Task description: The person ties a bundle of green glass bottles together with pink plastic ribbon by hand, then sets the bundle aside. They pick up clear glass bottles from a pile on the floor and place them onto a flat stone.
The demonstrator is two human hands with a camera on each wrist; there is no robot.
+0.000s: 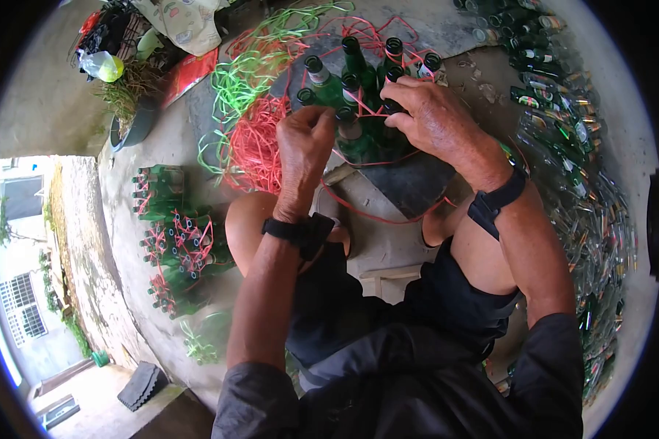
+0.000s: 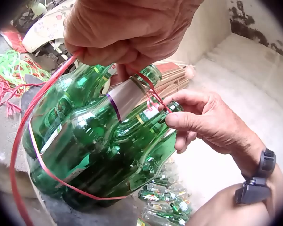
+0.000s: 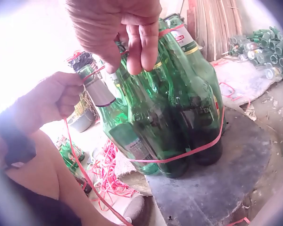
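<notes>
A cluster of green glass bottles [image 1: 359, 110] stands upright on a dark stone slab [image 1: 410, 183]. A red plastic string [image 3: 188, 153] runs around the bottles' bodies and up to their necks. My left hand [image 1: 304, 135] grips the red string [image 2: 19, 146] in curled fingers beside a foil-necked bottle [image 3: 96, 87]. My right hand [image 1: 425, 110] rests over the bottle tops. Its thumb and forefinger [image 2: 179, 120] pinch the string where it crosses a neck. The bottles [image 2: 99, 141] press tightly together inside the loop. A loose length of string [image 1: 373, 218] hangs off the slab toward my knees.
A tangle of red and green strings [image 1: 252, 139] lies left of the slab. Tied bundles of bottles [image 1: 183, 241] lie on the concrete at far left. Many loose bottles [image 1: 564, 146] are heaped along the right. A plant pot [image 1: 132, 117] stands at the back left.
</notes>
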